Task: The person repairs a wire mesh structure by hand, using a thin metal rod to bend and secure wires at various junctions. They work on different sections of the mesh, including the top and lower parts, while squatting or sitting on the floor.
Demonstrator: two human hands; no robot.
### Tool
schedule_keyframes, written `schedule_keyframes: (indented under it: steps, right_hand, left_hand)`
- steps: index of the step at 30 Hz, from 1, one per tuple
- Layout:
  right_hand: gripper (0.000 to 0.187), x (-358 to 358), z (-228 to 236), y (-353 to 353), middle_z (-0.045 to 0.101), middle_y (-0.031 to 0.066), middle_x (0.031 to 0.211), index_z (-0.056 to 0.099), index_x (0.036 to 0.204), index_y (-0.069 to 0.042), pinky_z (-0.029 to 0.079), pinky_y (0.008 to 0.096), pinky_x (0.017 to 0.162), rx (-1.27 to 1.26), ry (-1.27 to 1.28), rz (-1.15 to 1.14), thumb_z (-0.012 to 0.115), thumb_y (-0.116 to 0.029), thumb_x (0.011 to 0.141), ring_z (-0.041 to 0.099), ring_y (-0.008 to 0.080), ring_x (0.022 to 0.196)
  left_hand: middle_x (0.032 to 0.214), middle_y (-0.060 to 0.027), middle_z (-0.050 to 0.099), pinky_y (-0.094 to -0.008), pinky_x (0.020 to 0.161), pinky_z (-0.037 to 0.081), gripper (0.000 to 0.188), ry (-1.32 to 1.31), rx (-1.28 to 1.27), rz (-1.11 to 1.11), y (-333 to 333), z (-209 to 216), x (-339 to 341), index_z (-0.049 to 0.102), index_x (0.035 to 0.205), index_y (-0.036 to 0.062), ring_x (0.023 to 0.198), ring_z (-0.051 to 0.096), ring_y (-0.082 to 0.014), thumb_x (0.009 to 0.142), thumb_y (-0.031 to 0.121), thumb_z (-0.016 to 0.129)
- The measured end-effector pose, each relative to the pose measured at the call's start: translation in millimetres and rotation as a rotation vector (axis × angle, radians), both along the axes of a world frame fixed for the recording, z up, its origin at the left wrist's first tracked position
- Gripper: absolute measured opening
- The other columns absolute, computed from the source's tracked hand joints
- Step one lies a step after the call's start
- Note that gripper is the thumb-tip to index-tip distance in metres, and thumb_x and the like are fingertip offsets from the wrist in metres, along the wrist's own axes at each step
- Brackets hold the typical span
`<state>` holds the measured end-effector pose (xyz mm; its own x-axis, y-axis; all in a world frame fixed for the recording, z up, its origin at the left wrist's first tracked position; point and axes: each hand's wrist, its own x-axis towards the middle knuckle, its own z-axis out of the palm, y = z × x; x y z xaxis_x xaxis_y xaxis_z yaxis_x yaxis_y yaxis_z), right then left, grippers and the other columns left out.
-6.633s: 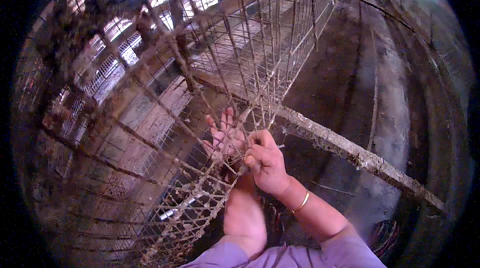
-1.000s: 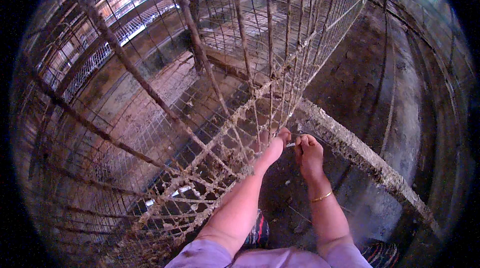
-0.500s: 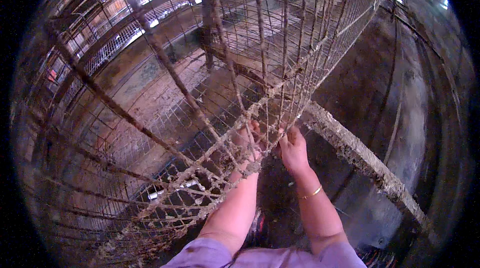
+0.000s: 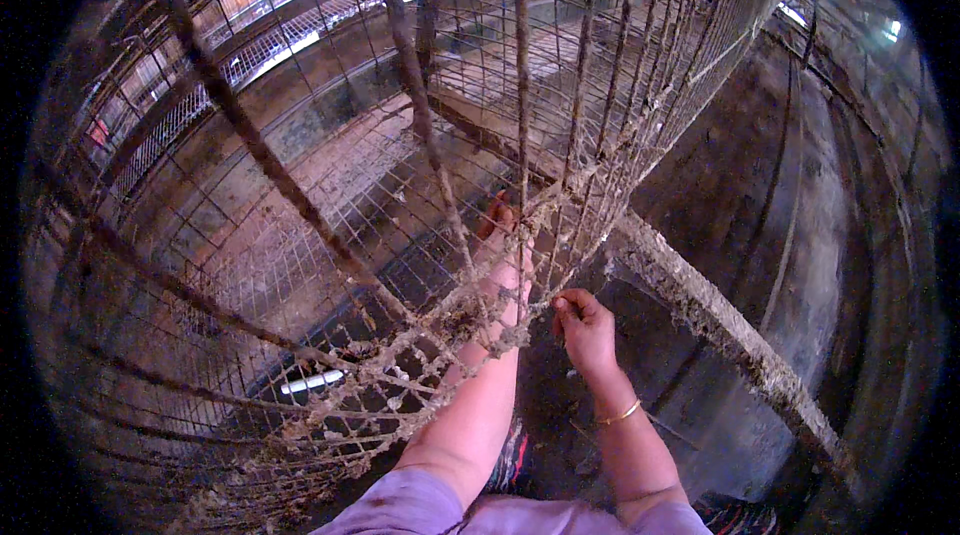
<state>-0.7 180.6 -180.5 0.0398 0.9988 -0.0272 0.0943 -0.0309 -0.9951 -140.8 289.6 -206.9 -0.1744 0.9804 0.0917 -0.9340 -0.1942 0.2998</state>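
Observation:
A rusty wire cage [image 4: 420,150], crusted with dried dirt along its lower edge, fills the left and middle of the view. My left hand [image 4: 497,223] reaches far forward beyond the crusted edge, near the cage's corner. Wires cross in front of that hand and its wrist, so its fingers show only in part. Just outside the corner, my right hand [image 4: 586,327] is closed in a pinch, thumb against forefinger. Its fingertips are close to the dirty wire edge; whatever they hold is too small to make out. A gold bangle [image 4: 622,412] circles the right wrist.
A dirt-caked beam [image 4: 730,320] slants from the cage corner down to the right. Beneath the mesh at the lower left shows a white rod-like piece [image 4: 312,382]. Dark floor [image 4: 690,415] lies below the right arm, and more caging stands at the back.
My right hand has drawn back and down from the wire corner, its fingers now pinched. The left hand has reached farther forward. The view has shifted a little over the cage.

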Motion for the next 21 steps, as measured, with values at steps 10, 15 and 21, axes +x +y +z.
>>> schedule_keyframes:
  steps: [10,15,21]
  right_hand:
    - [0.007,-0.1,23.7,-7.5,0.053,-0.0008,0.061,0.059,0.088,-0.001,0.039,0.0227,0.051,0.016,-0.101,0.007,0.056,-0.007,0.089,0.046,0.0061,0.055]
    - [0.009,0.9,9.4,-6.9,0.054,-0.0005,0.062,0.059,0.089,0.001,0.040,0.0228,0.052,0.009,-0.141,-0.013,0.056,-0.007,0.089,0.048,0.0060,0.056]
    - [0.009,-0.3,7.8,-12.5,0.054,0.0000,0.064,0.060,0.090,0.001,0.041,0.0228,0.053,-0.010,-0.081,-0.001,0.055,-0.007,0.089,0.049,0.0064,0.057]
  left_hand:
    - [0.091,-0.0035,0.055,-0.0277,0.068,0.045,0.040,-0.228,0.259,-0.286,-2.9,-9.0,10.0,0.050,0.109,0.0046,0.080,0.052,-0.0156,0.073,0.011,0.067]
    - [0.094,-0.0047,0.056,-0.0257,0.063,0.045,0.037,-0.108,0.196,-0.235,3.4,3.9,8.6,0.051,0.111,0.0051,0.080,0.052,-0.0159,0.077,0.012,0.064]
    - [0.096,-0.0062,0.057,-0.0233,0.057,0.045,0.033,-0.003,0.128,-0.218,8.8,13.4,8.0,0.051,0.112,0.0058,0.080,0.053,-0.0163,0.081,0.015,0.060]
